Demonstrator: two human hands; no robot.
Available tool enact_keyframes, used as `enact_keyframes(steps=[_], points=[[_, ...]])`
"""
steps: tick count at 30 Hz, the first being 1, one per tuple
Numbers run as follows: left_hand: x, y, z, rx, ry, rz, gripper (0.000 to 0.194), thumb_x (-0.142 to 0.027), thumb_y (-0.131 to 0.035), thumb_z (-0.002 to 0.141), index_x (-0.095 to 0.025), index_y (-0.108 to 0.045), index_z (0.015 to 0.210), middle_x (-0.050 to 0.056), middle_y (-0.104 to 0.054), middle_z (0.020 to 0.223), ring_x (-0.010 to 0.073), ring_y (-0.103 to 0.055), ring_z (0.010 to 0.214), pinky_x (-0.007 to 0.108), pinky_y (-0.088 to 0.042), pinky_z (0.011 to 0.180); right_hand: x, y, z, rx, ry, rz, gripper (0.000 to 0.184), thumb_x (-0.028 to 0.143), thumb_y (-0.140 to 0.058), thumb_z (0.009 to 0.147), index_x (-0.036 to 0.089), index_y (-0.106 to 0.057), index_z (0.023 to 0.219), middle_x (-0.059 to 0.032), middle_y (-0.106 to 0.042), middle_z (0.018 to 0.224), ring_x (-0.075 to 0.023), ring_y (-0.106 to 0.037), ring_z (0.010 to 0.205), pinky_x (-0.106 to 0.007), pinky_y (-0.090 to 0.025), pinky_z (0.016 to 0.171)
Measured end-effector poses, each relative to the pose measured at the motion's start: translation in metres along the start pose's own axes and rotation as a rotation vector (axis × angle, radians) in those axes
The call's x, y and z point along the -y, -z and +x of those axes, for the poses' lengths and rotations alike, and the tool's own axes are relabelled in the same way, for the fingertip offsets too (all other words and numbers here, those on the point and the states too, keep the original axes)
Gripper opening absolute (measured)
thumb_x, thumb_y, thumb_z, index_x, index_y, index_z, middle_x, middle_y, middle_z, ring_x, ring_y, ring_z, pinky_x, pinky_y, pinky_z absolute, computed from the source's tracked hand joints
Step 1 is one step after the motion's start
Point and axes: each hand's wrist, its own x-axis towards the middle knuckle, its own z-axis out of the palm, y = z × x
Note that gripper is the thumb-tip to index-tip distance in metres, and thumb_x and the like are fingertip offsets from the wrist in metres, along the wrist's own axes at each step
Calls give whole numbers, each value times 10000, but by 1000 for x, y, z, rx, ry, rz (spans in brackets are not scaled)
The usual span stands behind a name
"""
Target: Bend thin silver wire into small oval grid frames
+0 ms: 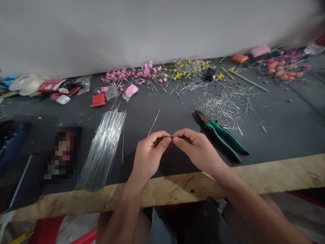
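Note:
My left hand [151,149] and my right hand [189,144] meet fingertip to fingertip above the front of the dark tabletop. Both are closed in a pinch on a thin silver wire [154,122], whose straight end sticks up and away past my left fingers. The part of the wire between the fingertips is mostly hidden. Just right of my right hand lie pliers [223,137] with green and black handles, jaws pointing away. To the left of my left hand is a thick bundle of straight silver wires [104,145], with a single twisted wire [123,144] beside it.
Cut wire pieces [225,103] are heaped beyond the pliers. Along the wall lie wires with pink tips [149,73], yellow tips [188,67] and orange tips [280,70]. A red packet [98,100] sits behind the bundle. The table has a wooden front edge [274,173].

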Motion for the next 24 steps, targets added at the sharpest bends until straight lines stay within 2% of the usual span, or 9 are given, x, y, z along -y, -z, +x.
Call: enact_keyframes(steps=[6, 12, 24], points=[[-2, -1, -1, 19, 28, -41, 180, -339, -686, 791, -190, -704, 891, 28, -724, 804, 154, -666, 755, 267, -539, 728, 1, 2, 1, -27, 28, -37, 107, 232, -574, 878, 205, -662, 824, 5, -702, 783, -134, -631, 746, -255, -475, 680], [-3, -1, 0, -11, 33, -12, 168, -336, -679, 795, -192, -712, 873, 32, -732, 808, 160, -670, 766, 261, -537, 710, 1, 0, 0, -71, 30, -53, 106, 274, -596, 865, 213, -679, 838, -7, -704, 788, -148, -632, 733, -272, -478, 655], [-1, -3, -3, -27, -13, 76, 208, -394, -649, 815, -201, -712, 861, 19, -710, 767, 156, -639, 720, 252, -503, 639, 2, 2, -1, -108, 57, -48, 69, 255, -637, 845, 217, -689, 870, -4, -705, 812, -146, -632, 754, -278, -483, 675]])
